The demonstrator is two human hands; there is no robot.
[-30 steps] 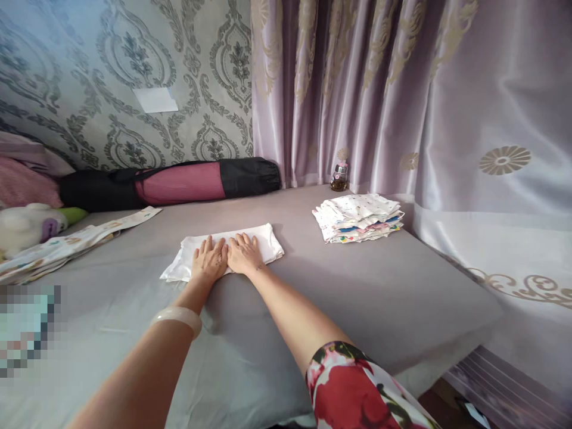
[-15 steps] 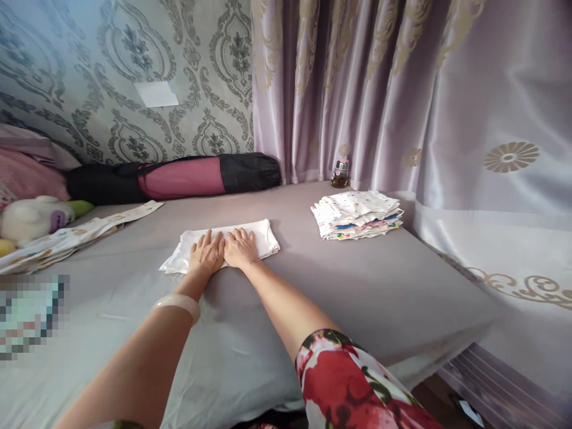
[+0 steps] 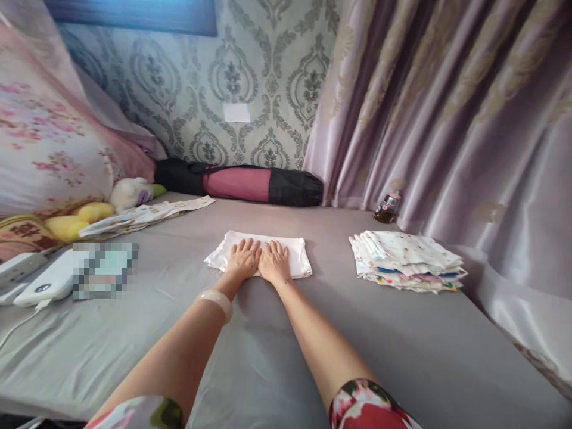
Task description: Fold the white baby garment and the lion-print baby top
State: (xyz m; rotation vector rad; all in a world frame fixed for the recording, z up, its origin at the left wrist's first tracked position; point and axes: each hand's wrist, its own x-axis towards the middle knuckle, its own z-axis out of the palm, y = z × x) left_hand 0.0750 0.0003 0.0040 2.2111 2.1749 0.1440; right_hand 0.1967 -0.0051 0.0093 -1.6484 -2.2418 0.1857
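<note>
The folded white cloth (image 3: 297, 253) lies flat on the grey sheet (image 3: 379, 345) in front of you. Its long axis runs from left to right across your front, so its narrow ends face sideways; the left end tapers to a corner pointing left and slightly toward you, while the right end shows loosely layered edges.

Your left hand (image 3: 243, 259) and right hand (image 3: 274, 261) rest palm down on the cloth, side by side near its middle, fingers extended away from you across the long axis and grasping nothing. You wear a pale bangle (image 3: 217, 302) on the left arm, on the near side of the cloth.

To the right of the cloth, and apart from it, sits a stack of printed fabrics (image 3: 404, 256); a small jar (image 3: 387, 208) stands beyond and to the right. Behind the cloth lies a black and maroon roll (image 3: 236, 183), its length nearly parallel to the cloth's. Left of the cloth and farther back, a patterned fabric strip (image 3: 147, 215) slants away from you. Farther left of the cloth is a white device (image 3: 49, 286) with a cable plugged in.
</note>
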